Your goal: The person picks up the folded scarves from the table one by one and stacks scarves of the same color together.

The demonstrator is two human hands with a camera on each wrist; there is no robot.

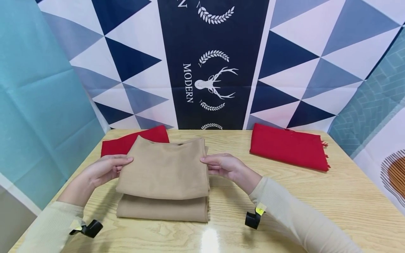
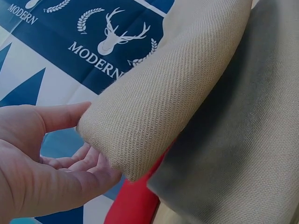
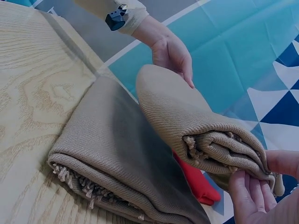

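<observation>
A folded beige fringed shawl (image 1: pixel 164 170) is raised off the table, tilted, between both hands. My left hand (image 1: pixel 102 169) pinches its left edge, thumb on the near face and fingers behind. At the opposite edge my right hand (image 1: pixel 226 167) grips the stacked layers; in the right wrist view fringe tufts (image 3: pixel 191 144) show inside the folds. Underneath lies a folded beige layer (image 1: pixel 162 209) with its fringed end (image 3: pixel 88 186) to the right. Whether the raised part and this lower layer are joined cannot be told, as the far side is hidden.
Behind the beige cloth, a red folded cloth (image 1: pixel 139 137) lies partly covered from view at the back left. Another red fringed cloth (image 1: pixel 288 147) lies folded at the back right of the wooden table (image 1: pixel 316 200). A patterned curtain (image 1: pixel 212 42) hangs behind the table.
</observation>
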